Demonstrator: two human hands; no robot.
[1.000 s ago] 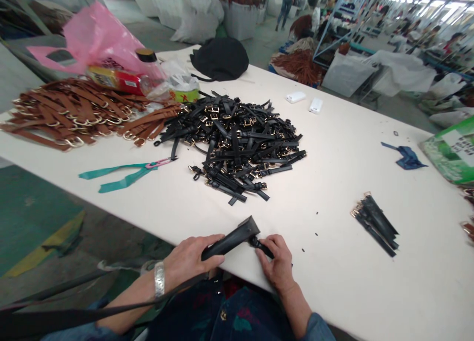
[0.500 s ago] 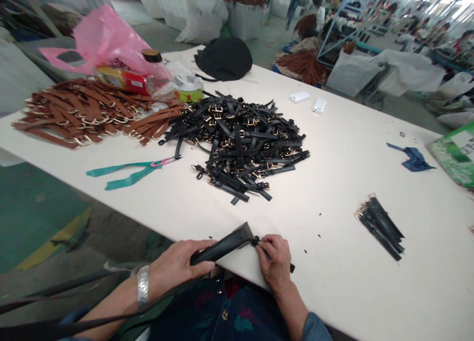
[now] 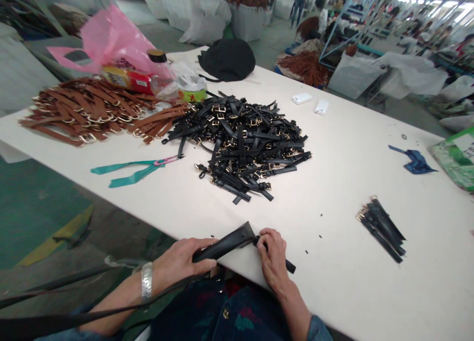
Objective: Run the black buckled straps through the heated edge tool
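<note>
At the near table edge my left hand (image 3: 185,258) is closed around a long black piece (image 3: 225,245) with a smooth, leather-like surface. It is wider at its bent far end, and I cannot make out its kind. My right hand (image 3: 273,254) is closed on a short black strap (image 3: 291,266), whose tail sticks out past the palm to the right. The strap's other end meets the bent end of the black piece; the fingers hide most of it. Beyond my hands lies a heap of black buckle straps (image 3: 244,143) with gold-coloured buckles.
Several finished-looking black straps (image 3: 383,227) lie side by side on the right. Small scissors with green-wrapped handles (image 3: 137,170) lie left of the heap. Brown straps (image 3: 85,109), a pink bag (image 3: 114,40), a black cap (image 3: 227,59) and two white devices (image 3: 321,107) are farther back.
My right hand has turned and risen slightly, and its fingers have curled further around the strap. More of the strap's tail shows. My left hand keeps its hold; the view has shifted slightly.
</note>
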